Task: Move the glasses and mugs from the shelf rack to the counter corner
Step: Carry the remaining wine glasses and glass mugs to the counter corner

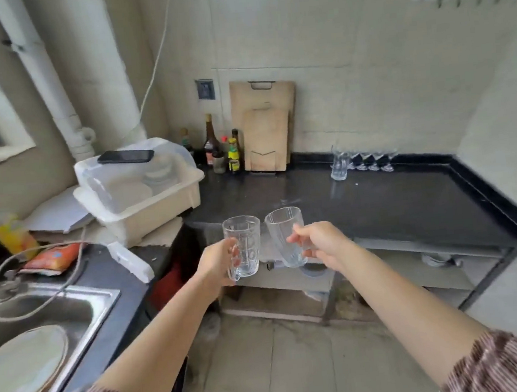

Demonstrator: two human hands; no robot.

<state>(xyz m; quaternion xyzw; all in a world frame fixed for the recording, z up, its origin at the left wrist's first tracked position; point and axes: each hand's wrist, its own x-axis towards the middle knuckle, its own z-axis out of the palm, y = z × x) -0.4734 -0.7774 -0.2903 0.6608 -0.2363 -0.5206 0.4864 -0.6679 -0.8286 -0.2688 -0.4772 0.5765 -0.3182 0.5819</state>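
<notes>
The black counter (407, 201) fills the right half of the view, with a raised black lip along its far and right edges that meets in the far right corner; to the left sits a steel sink (57, 307) with plates (22, 366) stacked at its near end; between sink and counter stands a cream dish tub (145, 202) under a clear lid, with a dark phone (126, 156) lying on top; two wooden cutting boards (264, 117) lean on the far wall, with a cluster of sauce bottles (215, 149) just left of them. Against the far lip, left of the corner, a clear tumbler (339, 167) stands beside a row of stemmed glasses (373, 160); these look already delivered.

Both arms reach forward over the near edge of the counter; the left hand (217, 262) has its fingers curled round the handle of a glass mug (244, 244), held upright; the right hand (321, 246) pinches the lower half of a ribbed glass (285, 234) between thumb and curled fingers, the glass a little tilted; the two vessels are just beside each other, apart, in the air and not on the counter.

The corner lies far and to the right of both hands; the right hand is the nearer one, so its glass likely goes down first, next to the row, with the long axis brought upright before release; the mug needs a longer reach across, and its handle side should stay clear of the standing glassware.
</notes>
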